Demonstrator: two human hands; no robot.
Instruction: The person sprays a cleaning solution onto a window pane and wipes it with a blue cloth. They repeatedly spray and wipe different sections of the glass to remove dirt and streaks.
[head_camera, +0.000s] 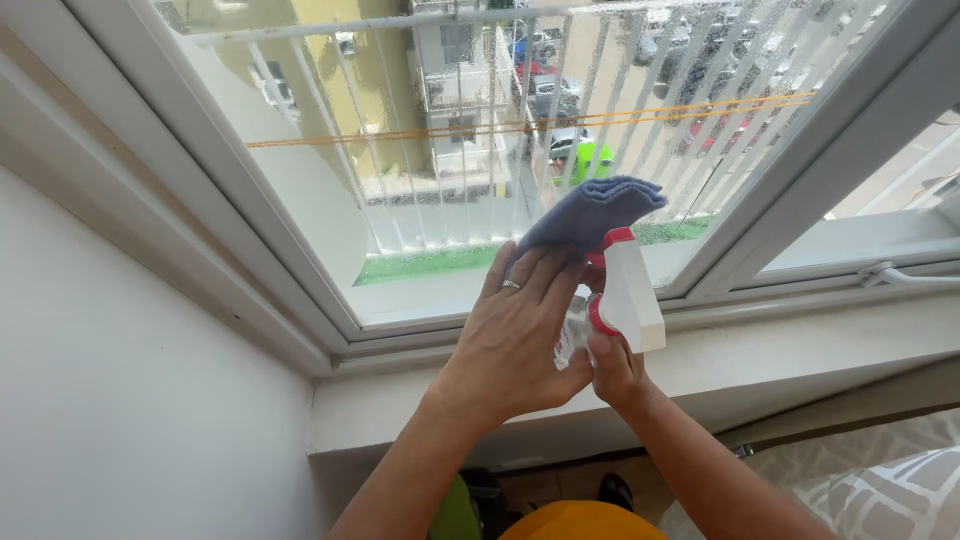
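cloth: soft blue fabric | spray bottle: glossy white plastic
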